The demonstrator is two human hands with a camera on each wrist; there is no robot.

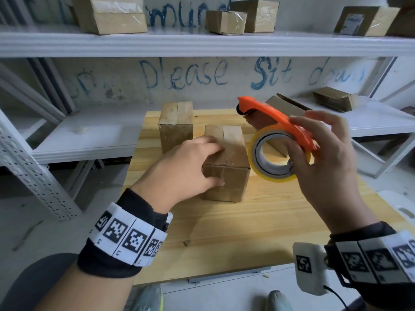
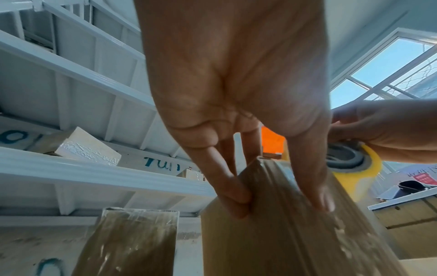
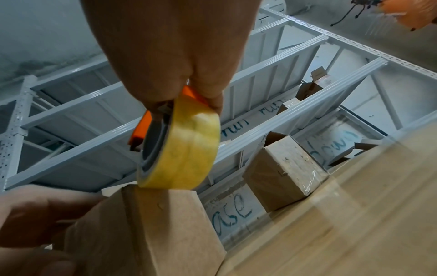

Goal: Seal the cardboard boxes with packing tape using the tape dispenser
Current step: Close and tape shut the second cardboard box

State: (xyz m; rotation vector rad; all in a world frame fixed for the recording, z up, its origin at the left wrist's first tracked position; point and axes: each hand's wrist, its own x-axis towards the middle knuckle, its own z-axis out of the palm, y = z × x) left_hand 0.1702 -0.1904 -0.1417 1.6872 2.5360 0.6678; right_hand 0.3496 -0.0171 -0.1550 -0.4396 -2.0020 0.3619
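On the wooden table (image 1: 224, 225) stands a small cardboard box (image 1: 233, 142) with tape along its top seam. My left hand (image 1: 202, 162) holds it, fingers on the top and thumb on the front face; the left wrist view shows the fingers (image 2: 236, 194) on the box (image 2: 283, 233). My right hand (image 1: 318, 144) grips an orange tape dispenser (image 1: 276, 118) with a yellowish tape roll (image 1: 265, 173), in the air just right of the box. The right wrist view shows the roll (image 3: 187, 149) just above the box (image 3: 153, 233).
A second taped box (image 1: 176, 126) stands upright behind the first. An open cardboard box (image 1: 289, 106) lies behind the dispenser. White metal shelves (image 1: 202, 43) with several boxes run along the wall. A dark chair seat (image 1: 33, 283) is at lower left.
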